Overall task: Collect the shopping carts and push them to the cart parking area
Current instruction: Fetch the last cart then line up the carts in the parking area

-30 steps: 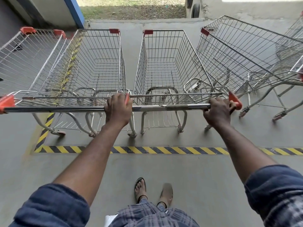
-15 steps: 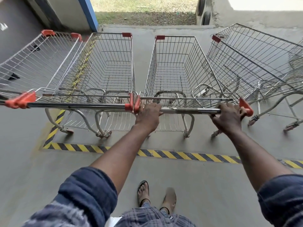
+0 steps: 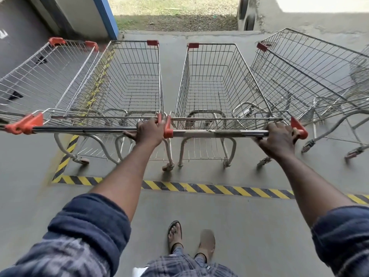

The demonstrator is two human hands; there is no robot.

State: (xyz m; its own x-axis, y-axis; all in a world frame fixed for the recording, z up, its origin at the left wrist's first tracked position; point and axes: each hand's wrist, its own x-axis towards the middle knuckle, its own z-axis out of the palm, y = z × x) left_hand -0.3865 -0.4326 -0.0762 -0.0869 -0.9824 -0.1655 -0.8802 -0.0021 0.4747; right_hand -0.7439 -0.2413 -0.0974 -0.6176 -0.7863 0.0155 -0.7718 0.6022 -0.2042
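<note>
Four empty wire shopping carts with red corner caps stand side by side inside the striped area. My left hand (image 3: 150, 131) grips the right end of the second cart's handle (image 3: 89, 129), just left of the red end caps. My right hand (image 3: 278, 136) grips the right end of the third cart's handle (image 3: 219, 133), beside its red cap. The second cart (image 3: 127, 80) and third cart (image 3: 215, 82) stand parallel, their handle ends touching. A far-left cart (image 3: 40, 72) nests against the second. The fourth cart (image 3: 309, 72) stands angled at the right.
A yellow-and-black hazard stripe (image 3: 199, 187) runs across the concrete floor behind the carts' wheels and turns up the left side. A blue-edged wall (image 3: 107, 17) stands at back left, tyres (image 3: 245, 15) and a step at the back. My sandalled feet (image 3: 175, 234) are behind the stripe.
My left hand has slid left, from the third cart's handle across the red caps onto the second cart's handle. My right hand has kept its grip. The carts sit nearer each other.
</note>
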